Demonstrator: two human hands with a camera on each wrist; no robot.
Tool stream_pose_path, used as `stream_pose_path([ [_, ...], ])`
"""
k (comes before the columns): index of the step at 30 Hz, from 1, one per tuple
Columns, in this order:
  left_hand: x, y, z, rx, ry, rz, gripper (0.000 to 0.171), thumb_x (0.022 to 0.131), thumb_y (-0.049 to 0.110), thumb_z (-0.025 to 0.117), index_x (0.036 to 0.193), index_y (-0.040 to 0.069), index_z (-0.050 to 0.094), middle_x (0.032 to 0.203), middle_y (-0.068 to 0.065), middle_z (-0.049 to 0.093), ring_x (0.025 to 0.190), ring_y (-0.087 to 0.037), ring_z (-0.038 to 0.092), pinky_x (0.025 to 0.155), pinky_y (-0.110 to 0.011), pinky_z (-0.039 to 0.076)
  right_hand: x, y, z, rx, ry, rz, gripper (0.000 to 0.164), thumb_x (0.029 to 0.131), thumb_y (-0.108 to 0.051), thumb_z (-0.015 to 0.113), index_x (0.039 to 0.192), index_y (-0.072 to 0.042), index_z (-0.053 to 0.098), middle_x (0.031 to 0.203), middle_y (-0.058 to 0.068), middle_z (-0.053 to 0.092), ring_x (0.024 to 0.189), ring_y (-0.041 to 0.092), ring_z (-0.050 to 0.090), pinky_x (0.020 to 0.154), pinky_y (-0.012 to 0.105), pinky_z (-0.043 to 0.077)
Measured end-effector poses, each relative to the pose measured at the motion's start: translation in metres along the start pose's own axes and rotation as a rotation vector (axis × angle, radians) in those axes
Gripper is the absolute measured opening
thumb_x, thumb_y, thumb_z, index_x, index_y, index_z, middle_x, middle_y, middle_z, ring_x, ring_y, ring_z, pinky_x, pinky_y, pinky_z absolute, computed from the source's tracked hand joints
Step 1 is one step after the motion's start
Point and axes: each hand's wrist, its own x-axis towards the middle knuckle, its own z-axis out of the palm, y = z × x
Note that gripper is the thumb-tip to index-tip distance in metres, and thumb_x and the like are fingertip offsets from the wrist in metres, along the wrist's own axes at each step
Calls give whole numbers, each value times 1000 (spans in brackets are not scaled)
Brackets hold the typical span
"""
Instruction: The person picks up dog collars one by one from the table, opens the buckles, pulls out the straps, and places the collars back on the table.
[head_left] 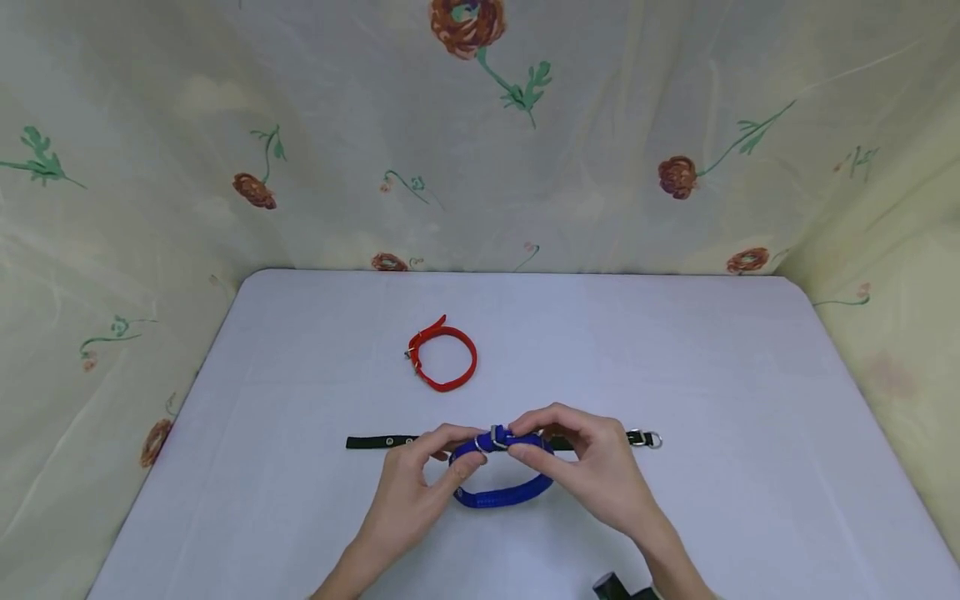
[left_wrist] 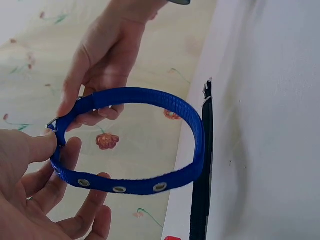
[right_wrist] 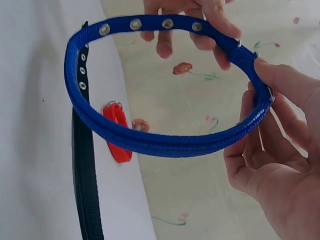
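A floral-printed cloth hangs behind and beside a pale worktop. In front of it, the left hand and right hand hold a blue collar between them, thumbs and fingers narrowed to a pinch on either side of its metal buckle. The collar is fastened into a loop, oval in the wrist views. Those views also show what the head view barely does: metal-rimmed eyelets along one stretch and a ribbed, woven texture on the band.

Beyond the fingers, a black collar lies stretched straight across the worktop, partly hidden by the hands, with eyelets at one end and metal rings at the other. Farther off rests a red collar, buckled into a ring. Only the head view shows a black object, cut off at the bottom edge near the right wrist.
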Motion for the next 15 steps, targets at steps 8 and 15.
stream_pose_path([
  [8, 3, -8, -6, 30, -12, -53, 18, 103, 32, 74, 121, 33, 76, 96, 18, 81, 94, -1, 70, 99, -41, 56, 3, 2, -7, -11, 62, -18, 19, 95, -5, 81, 111, -16, 79, 111, 3, 81, 102, 12, 76, 93, 22, 62],
  [15, 6, -9, -8, 37, -49, -68, 17, 105, 37, 71, 121, 32, 74, 97, 10, 83, 95, -3, 71, 98, -45, 55, 5, 4, -6, -52, 98, -37, 20, 94, -5, 83, 110, -17, 79, 109, 1, 82, 98, 11, 73, 88, 19, 60],
])
